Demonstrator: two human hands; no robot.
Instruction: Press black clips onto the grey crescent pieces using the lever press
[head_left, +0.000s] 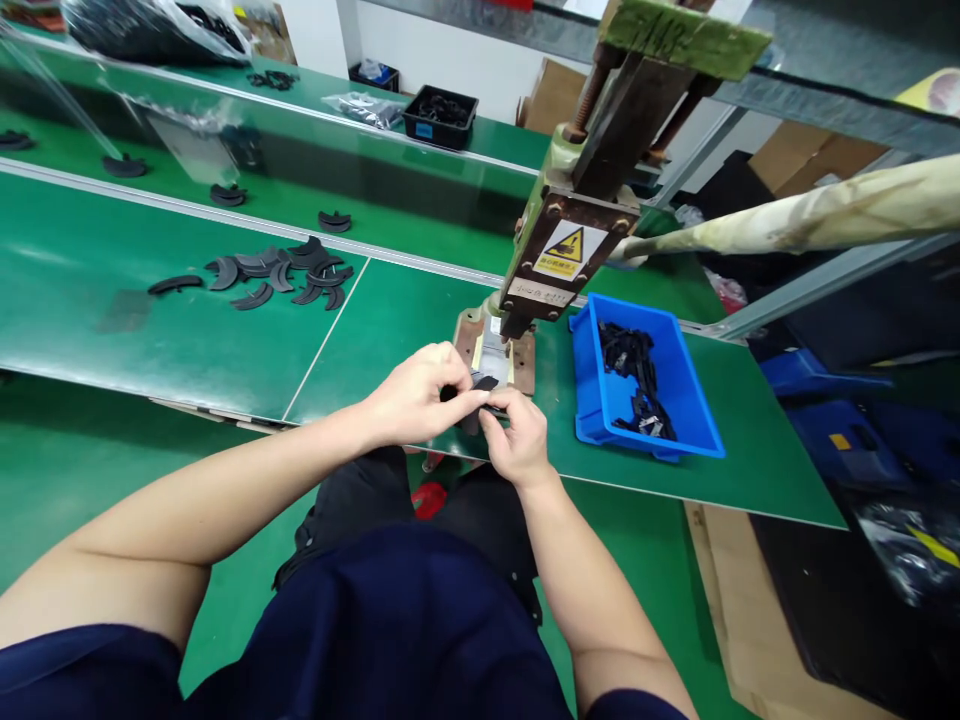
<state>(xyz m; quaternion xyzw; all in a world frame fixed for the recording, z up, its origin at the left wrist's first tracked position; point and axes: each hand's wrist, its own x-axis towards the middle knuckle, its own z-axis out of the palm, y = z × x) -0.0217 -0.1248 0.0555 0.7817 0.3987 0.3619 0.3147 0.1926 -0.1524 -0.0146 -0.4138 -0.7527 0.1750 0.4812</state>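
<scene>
Both hands meet at the front of a hand press (559,235), just before its base plate (525,365). My left hand (427,395) is closed, thumb and fingers pinching a dark plastic part (486,383). From the other side my right hand (517,435) pinches at the same part, its thumb and forefinger close to the left thumb. Fingers cover most of the part, so its full shape is hidden. To the right stands a blue bin (694,400) with black plastic parts (634,365) inside.
Curved black pieces (274,270) lie in a loose pile on the green table (397,300) to the left. More sit singly on the strip behind. A black bin (441,117) stands on the back shelf. A wrapped pole (810,212) reaches in from the right.
</scene>
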